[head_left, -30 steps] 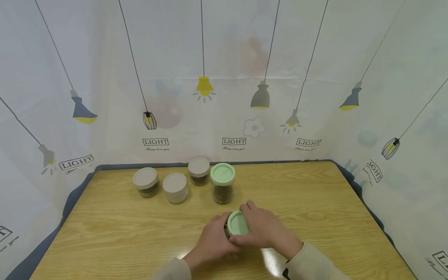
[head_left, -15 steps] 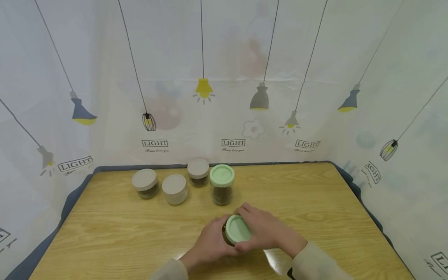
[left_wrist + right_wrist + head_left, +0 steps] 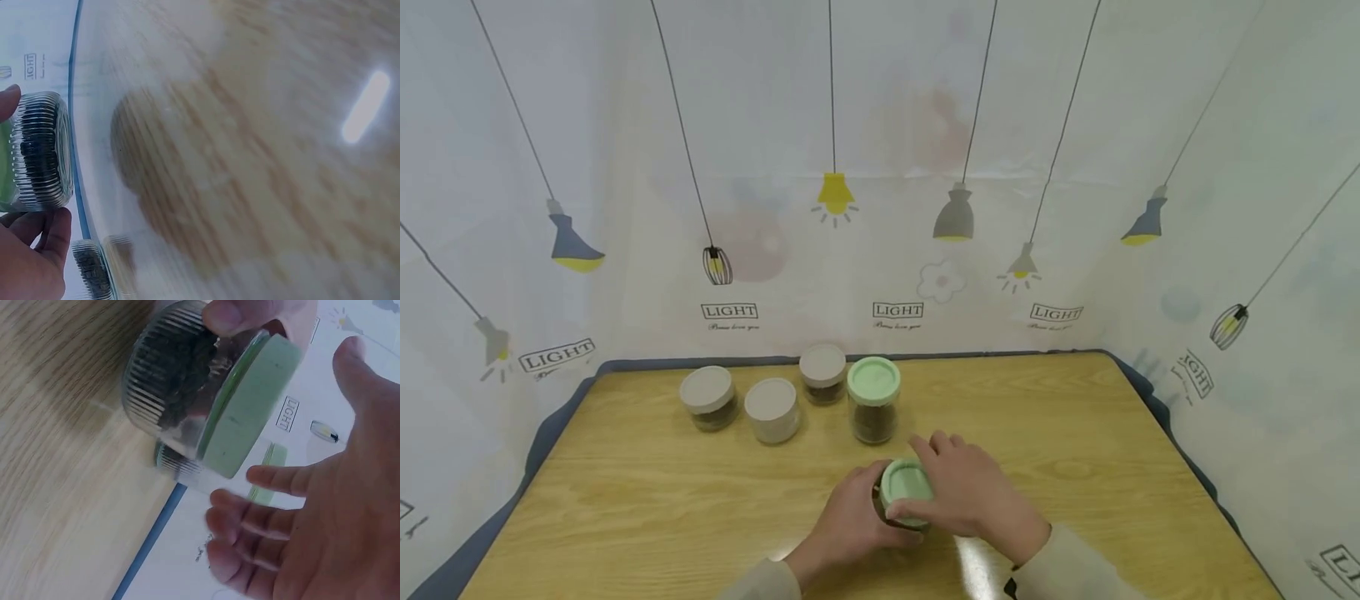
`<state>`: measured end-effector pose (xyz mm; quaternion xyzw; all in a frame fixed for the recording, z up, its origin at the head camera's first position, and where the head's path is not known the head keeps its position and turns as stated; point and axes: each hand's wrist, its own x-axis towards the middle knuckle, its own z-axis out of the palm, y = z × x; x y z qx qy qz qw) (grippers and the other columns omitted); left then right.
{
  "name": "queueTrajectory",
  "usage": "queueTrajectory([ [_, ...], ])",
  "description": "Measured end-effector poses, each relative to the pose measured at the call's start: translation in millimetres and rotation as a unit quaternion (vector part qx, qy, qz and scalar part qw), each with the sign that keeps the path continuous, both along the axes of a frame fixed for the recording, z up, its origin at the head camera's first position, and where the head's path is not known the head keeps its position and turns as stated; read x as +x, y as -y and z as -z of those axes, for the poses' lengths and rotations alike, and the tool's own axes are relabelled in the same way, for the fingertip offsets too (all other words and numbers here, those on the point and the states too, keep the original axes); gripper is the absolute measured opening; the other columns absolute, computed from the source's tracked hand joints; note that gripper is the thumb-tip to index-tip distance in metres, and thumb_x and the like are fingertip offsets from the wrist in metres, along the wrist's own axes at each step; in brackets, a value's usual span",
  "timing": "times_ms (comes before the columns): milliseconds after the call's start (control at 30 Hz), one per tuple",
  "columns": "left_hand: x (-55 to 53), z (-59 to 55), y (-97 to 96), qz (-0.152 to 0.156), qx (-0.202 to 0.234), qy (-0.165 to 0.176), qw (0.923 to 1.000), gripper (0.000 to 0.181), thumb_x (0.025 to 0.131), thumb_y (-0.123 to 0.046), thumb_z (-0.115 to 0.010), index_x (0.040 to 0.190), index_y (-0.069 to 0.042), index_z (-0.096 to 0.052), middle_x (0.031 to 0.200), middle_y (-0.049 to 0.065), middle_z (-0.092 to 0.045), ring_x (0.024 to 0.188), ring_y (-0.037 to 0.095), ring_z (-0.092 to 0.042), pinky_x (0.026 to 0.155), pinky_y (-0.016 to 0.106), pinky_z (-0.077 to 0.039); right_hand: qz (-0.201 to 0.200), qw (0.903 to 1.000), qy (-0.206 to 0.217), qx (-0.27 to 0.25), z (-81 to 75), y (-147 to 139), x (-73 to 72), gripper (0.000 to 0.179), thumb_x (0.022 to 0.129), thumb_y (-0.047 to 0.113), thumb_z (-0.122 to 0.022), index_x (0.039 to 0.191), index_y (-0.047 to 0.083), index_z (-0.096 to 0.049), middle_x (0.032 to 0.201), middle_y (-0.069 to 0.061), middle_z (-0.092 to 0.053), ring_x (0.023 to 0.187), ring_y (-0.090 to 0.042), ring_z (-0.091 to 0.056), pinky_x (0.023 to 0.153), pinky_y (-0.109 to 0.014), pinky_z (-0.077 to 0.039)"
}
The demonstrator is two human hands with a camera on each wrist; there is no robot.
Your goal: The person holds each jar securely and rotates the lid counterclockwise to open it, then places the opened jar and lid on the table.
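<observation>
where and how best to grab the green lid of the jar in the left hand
The green lid is probably best gripped by opposite sides of its thick rim, from the right with the right hand: its top is round, and the left hand holds the jar from the left.

White glare (image 3: 365, 107) streaks the table (image 3: 625, 500); the 2 wrist views look hazy.

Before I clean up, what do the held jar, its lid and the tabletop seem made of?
Held jar: likely glass, perhaps clear plastic; see-through, ribbed, glossy.
Lid: probably plastic; opaque, smooth, evenly green.
Tabletop: wood or wood-look laminate; visible grain, glossy enough for bright glare.
</observation>
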<state>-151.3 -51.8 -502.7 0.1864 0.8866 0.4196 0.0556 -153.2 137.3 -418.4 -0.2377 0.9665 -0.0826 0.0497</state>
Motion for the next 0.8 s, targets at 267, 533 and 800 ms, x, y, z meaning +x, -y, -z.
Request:
queueTrajectory([
  [267, 1.9, 3.4, -2.7, -0.014, -0.014, -0.021, 0.9996, 0.089, 0.06, -0.061, -0.084, 0.133, -0.017, -0.055, 0.114, -0.002, -0.064, 0.103, 0.014, -0.058, 0.086, 0.035, -0.05, 0.046, 0.9989, 0.007, -0.007, 0.2, 11, 9.3, 0.086, 0.072, 0.077, -0.063, 0.125, 0.01, -0.052, 0.099, -0.011, -0.055, 0.077, -0.026, -0.059, 0.059, -0.041, -0.05],
  [533, 3.4, 3.2, -2.4, -0.009, -0.03, 0.001, 0.9995, 0.091, 0.063, -0.063, -0.081, 0.137, -0.018, -0.052, 0.118, -0.001, -0.061, 0.103, 0.015, -0.057, 0.084, 0.035, -0.051, -0.042, 0.9982, 0.033, -0.028, -0.5, 4, 3.0, 0.073, 0.073, 0.055, -0.076, 0.131, 0.016, -0.053, 0.108, -0.004, -0.054, 0.088, -0.018, -0.054, 0.068, -0.034, -0.049],
  [800, 2.8, 2.5, -2.4, -0.004, -0.041, 0.023, 0.9989, 0.097, 0.062, -0.067, -0.08, 0.138, -0.016, -0.049, 0.115, -0.001, -0.059, 0.101, 0.013, -0.058, 0.084, 0.035, -0.051, -0.116, 0.9879, 0.087, -0.055, -5.3, -4, -3.4, 0.077, 0.074, 0.029, -0.084, 0.141, 0.034, -0.047, 0.132, 0.001, -0.051, 0.113, -0.023, -0.048, 0.083, -0.04, -0.052],
])
